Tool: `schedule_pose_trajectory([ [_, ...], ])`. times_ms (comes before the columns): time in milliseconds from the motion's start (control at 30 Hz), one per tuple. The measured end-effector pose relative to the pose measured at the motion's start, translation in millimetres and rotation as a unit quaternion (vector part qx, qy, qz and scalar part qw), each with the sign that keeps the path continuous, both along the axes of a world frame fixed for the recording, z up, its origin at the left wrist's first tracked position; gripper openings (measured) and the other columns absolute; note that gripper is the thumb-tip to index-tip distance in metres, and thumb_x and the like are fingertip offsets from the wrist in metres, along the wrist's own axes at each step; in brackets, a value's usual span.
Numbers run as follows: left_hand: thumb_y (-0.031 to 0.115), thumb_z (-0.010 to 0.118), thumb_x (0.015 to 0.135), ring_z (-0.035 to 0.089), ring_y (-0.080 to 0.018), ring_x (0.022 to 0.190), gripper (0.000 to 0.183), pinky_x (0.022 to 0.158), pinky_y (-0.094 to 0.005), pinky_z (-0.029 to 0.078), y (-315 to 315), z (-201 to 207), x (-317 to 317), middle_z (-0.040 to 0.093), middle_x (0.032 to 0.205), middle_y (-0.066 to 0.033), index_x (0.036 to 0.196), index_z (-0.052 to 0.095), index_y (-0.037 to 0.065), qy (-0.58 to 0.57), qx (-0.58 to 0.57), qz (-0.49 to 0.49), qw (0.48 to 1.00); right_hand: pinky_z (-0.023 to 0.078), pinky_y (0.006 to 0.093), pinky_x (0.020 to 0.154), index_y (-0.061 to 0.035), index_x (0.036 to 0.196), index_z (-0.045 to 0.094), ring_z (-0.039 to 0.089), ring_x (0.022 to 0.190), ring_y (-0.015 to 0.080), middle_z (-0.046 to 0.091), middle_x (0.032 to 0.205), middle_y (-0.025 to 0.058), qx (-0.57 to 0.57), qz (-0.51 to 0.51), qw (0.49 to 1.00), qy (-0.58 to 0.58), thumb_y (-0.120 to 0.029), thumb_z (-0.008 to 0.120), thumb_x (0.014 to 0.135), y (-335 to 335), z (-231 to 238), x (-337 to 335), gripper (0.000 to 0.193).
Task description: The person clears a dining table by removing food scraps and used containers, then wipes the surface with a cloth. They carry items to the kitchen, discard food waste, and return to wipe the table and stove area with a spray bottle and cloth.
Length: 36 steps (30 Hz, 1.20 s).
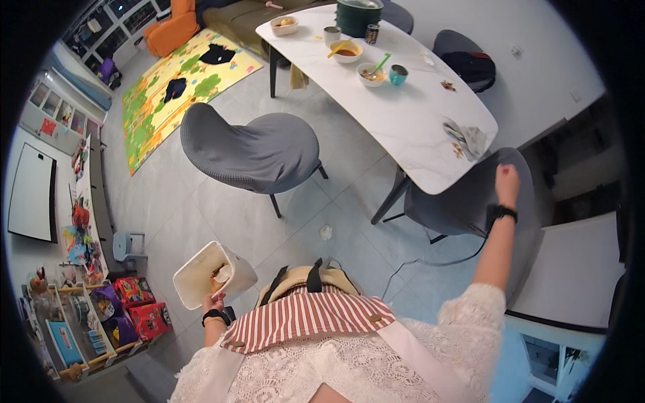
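Note:
Down at the left, my left hand [213, 306] grips the rim of a white plastic bin [239, 270], which tilts toward me. Some white and brown scraps [220, 275] lie inside it. My right hand [507, 184] is stretched out to the right, closed in a fist, above a grey covered chair [443, 211] by the table corner. What it holds, if anything, is hidden. Nearest to it on the white table [430, 164] lies a crumpled grey cloth [465, 138], with small food scraps [458, 151] beside it.
Farther along the table stand bowls [371, 75], a teal cup [398, 74], a can [371, 33] and a dark green pot [359, 19]. Another grey chair [269, 148] stands ahead. A crumpled white scrap [326, 232] and a dark cable [430, 262] lie on the floor.

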<state>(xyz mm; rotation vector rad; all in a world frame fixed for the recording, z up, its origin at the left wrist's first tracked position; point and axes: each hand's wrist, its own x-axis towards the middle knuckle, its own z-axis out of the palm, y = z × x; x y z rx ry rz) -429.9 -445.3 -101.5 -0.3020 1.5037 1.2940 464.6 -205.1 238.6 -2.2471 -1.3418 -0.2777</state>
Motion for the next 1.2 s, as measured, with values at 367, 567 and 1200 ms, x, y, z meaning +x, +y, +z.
schedule_pose_trajectory([
  [367, -0.001, 0.050, 0.083, 0.057, -0.0336, 0.081, 0.023, 0.071, -0.0356, 0.054, -22, -62, 6, 0.057, 0.085, -0.0217, 0.098, 0.046, -0.017, 0.217, -0.041, -0.079, 0.972, 0.040, 0.0487, 0.085, -0.0061, 0.096, 0.059, 0.054, 0.097, 0.0354, 0.059, 0.103, 0.0151, -0.132, -0.156, 0.971, -0.123, -0.034, 0.049, 0.080, 265, 105, 39, 0.034],
  [567, -0.004, 0.051, 0.072, 0.057, -0.0214, 0.075, 0.021, 0.084, -0.0414, 0.049, -24, -58, 42, 0.057, 0.082, -0.0116, 0.092, 0.054, -0.010, 0.265, 0.098, -0.087, 0.955, 0.043, 0.0463, 0.079, -0.0080, 0.093, 0.058, 0.055, 0.096, 0.0318, 0.061, 0.098, 0.0128, -0.136, -0.029, 0.967, -0.212, -0.037, 0.057, 0.077, 434, 122, 1, 0.033],
  [1200, 0.010, 0.059, 0.083, 0.056, -0.0154, 0.065, 0.018, 0.063, -0.0329, 0.052, 42, 155, 232, 0.059, 0.074, -0.0086, 0.089, 0.056, -0.008, 0.362, -0.349, -0.075, 0.861, 0.044, 0.0408, 0.087, -0.0140, 0.126, 0.036, 0.050, 0.103, 0.0355, 0.041, 0.122, 0.0172, -0.300, 0.298, 0.901, -0.101, -0.028, 0.077, 0.059, 764, -96, -113, 0.080],
])
